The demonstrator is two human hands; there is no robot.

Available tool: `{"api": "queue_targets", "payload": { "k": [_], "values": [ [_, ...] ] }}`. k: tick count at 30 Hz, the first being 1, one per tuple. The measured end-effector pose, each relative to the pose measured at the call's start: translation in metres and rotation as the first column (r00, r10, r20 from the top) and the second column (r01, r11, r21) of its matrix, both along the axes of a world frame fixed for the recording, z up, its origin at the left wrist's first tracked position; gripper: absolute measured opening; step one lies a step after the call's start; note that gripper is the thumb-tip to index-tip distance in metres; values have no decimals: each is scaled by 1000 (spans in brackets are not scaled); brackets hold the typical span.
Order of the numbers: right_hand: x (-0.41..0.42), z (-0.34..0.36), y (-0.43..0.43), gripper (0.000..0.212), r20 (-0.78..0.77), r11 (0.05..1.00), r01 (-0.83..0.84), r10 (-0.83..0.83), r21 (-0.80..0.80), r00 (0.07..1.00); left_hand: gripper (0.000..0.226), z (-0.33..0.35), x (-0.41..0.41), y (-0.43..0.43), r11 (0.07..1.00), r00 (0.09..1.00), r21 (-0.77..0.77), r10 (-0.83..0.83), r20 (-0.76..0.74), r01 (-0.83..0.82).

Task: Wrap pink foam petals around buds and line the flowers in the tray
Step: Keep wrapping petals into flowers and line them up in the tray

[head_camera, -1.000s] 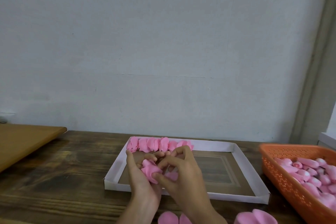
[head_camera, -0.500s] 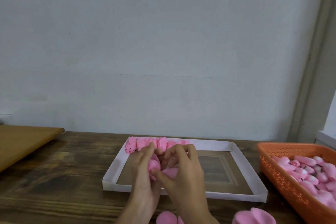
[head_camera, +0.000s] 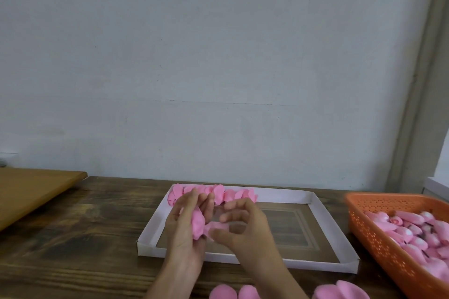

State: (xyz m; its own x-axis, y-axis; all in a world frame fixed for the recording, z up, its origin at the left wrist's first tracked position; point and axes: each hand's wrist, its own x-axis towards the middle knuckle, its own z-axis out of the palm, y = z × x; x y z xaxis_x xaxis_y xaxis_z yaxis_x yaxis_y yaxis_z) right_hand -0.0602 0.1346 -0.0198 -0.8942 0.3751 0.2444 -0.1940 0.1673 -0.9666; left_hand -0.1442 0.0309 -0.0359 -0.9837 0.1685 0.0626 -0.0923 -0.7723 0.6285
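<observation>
Tray [head_camera: 286, 196] of white card lies at lower centre of the frame, its long side running left to right. At the lower right an orange basket [head_camera: 379, 245] holds a heap of pink buds [head_camera: 413, 230]. Along the tray's far wall a row of finished flowers [head_camera: 240, 195] fills the left half only. Just below that row the left hand [head_camera: 184, 233] curls round the flower [head_camera: 198, 224] being wrapped. The right hand [head_camera: 245, 228] pinches the free petal [head_camera: 218, 225] that trails rightward from it. The open slot, I judge, lies up and right of both hands. It is nearer the right hand, though the left carries the flower. I cannot tell the flower's own axis.
</observation>
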Motion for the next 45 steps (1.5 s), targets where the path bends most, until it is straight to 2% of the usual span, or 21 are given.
{"api": "queue_targets", "payload": {
  "k": [3,6,8,11,16,20,24,28,30,35,40,45],
  "values": [
    [0,1,-9,49,-115,999,19,-15,29,993,43,-2,-1,0,1000,1000,-16,11,-11,-11],
    [2,0,-17,51,-187,999,47,-41,27,982,60,-1,1,0,999,1000,-49,10,-28,-11],
    [3,-1,-22,50,-208,998,53,-48,21,977,63,-1,3,1,997,999,-78,20,-46,-23],
    [3,-3,-24,44,-203,999,53,-52,-2,978,54,-2,6,3,993,998,-112,17,-65,-24],
    [5,-2,-22,32,-203,999,42,-37,18,978,73,1,9,2,986,999,-166,5,-45,-12],
    [5,-2,-24,26,-205,998,43,-33,44,978,62,2,11,3,981,999,-193,-1,-39,-6],
    [5,-5,-29,31,-222,990,99,-74,101,972,68,0,11,4,980,1000,-199,14,-23,-18],
    [5,-10,-31,34,-226,964,159,-110,212,968,56,-1,9,5,985,1000,-171,10,-6,-11],
    [5,-11,-32,33,-203,959,178,-134,219,970,55,0,8,5,988,1000,-152,-4,-1,4],
    [5,-11,-30,26,-166,960,183,-150,209,975,60,-1,7,5,986,1000,-165,9,-1,-9],
    [5,-11,-31,12,-153,962,152,-119,226,981,50,-2,7,3,988,999,-149,37,10,-35],
    [5,-14,-36,12,-195,909,204,-140,363,971,45,4,9,4,989,997,-121,82,-3,-82]
  ]
}}
